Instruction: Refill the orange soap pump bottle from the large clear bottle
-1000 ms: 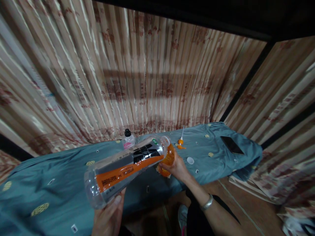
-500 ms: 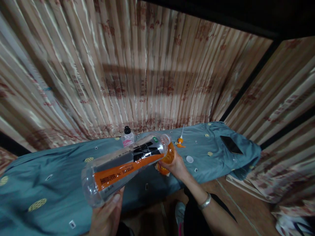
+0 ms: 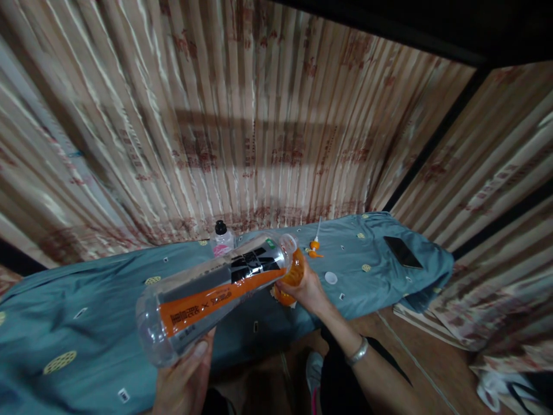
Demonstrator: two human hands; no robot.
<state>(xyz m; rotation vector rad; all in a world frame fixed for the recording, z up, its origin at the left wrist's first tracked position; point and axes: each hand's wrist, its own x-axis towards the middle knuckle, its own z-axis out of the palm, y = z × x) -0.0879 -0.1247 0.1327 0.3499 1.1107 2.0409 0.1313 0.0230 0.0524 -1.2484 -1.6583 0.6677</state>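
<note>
Low surface draped in a teal cloth with yellow roundels; striped, printed curtain hangs behind it, wood floor below.

Nearest: left hand, fingers wrapped around the base end of a large clear bottle with an orange and black label. Bottle lies tipped past level, mouth pointing away from that hand and slightly up-frame, held above the cloth.

Just beyond the mouth: right hand, bracelet at the wrist, curled about a small orange bottle. The big bottle's mouth sits against the small one's top. Small bottle reads mostly orange; whether liquid is moving cannot be told. Big bottle looks nearly drained, so the transfer seems well along, with both vessels uncapped.

Past the right hand: white cap flat on the cloth, then an orange pump nozzle with its white tube, lying loose. Farther right, a dark phone.

Beyond the left hand, by the curtain: small clear bottle with black cap, upright.
</note>
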